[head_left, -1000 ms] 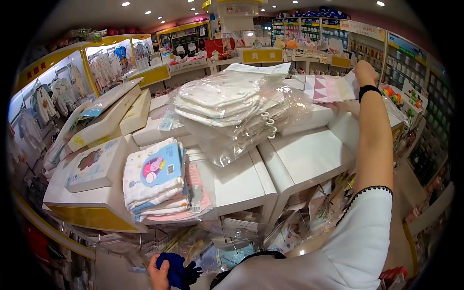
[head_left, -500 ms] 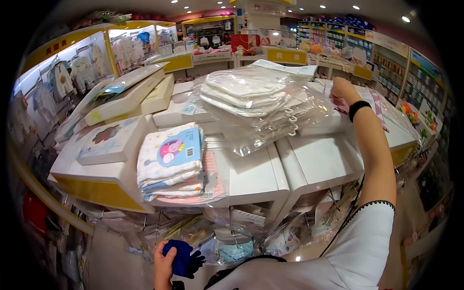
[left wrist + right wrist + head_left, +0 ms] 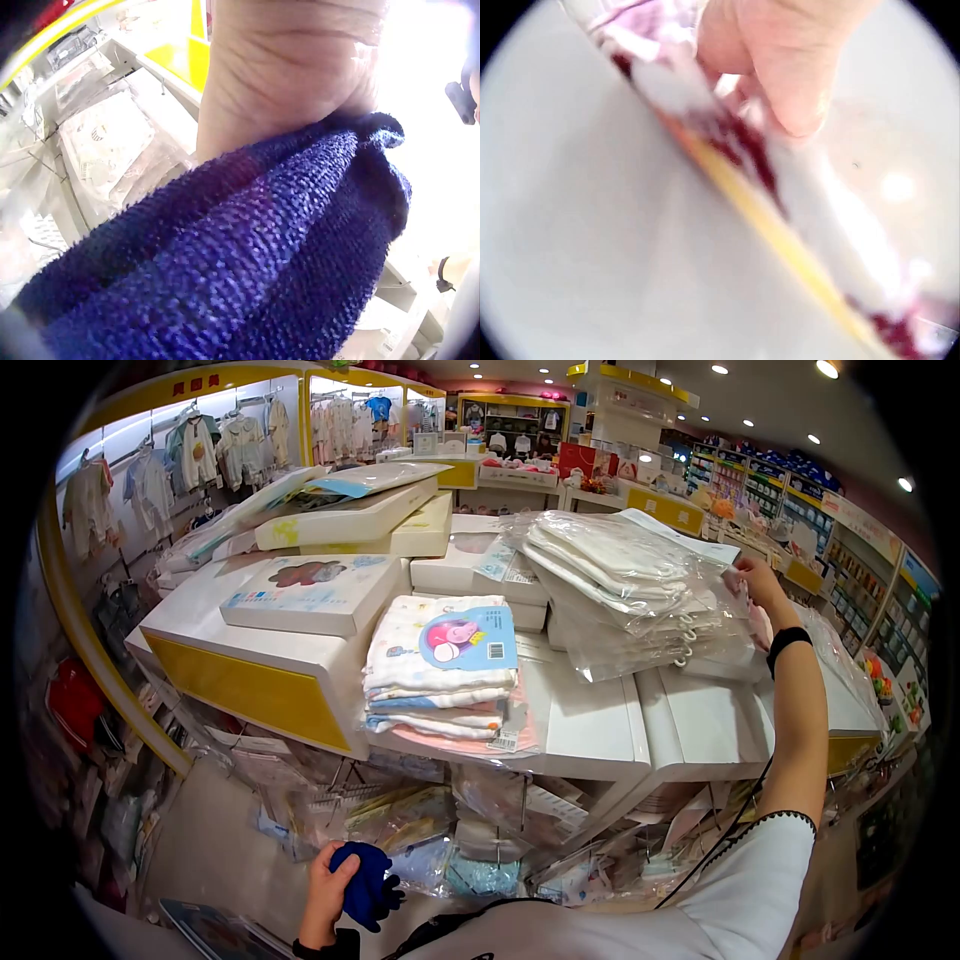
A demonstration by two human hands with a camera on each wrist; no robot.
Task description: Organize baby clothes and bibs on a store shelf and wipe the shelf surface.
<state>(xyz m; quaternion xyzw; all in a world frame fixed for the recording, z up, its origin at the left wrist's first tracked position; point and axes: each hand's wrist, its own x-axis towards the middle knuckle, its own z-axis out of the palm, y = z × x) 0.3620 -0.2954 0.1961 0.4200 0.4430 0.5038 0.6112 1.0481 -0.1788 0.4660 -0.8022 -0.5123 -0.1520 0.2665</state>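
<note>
At the lower left of the head view, my left hand [image 3: 322,888] grips a dark blue terry cloth [image 3: 368,890] with ragged, finger-like ends. Its looped pile fills much of the left wrist view, below the heel of the hand. My right arm reaches out to the far right of the display. There my right hand [image 3: 762,588] is beside a plastic-wrapped white stack [image 3: 610,560]. In the right wrist view, blurred, the thumb and fingers [image 3: 780,67] pinch a pink, white and maroon patterned cloth [image 3: 735,146] that has a yellow strip along its edge.
A stack of folded cloths [image 3: 435,660] with a blue label sits on the display's front part. Left of it lies a white box [image 3: 310,595], with more boxes [image 3: 360,525] piled behind. Bagged goods [image 3: 430,815] hang below the front edge. Hangers [image 3: 683,640] poke from the wrapped stack.
The head view has turned to the right-tilted left side, so the display shifts right. My right hand has drawn the patterned cloth down and nearer the wrapped stack. The left hand keeps its blue cloth.
</note>
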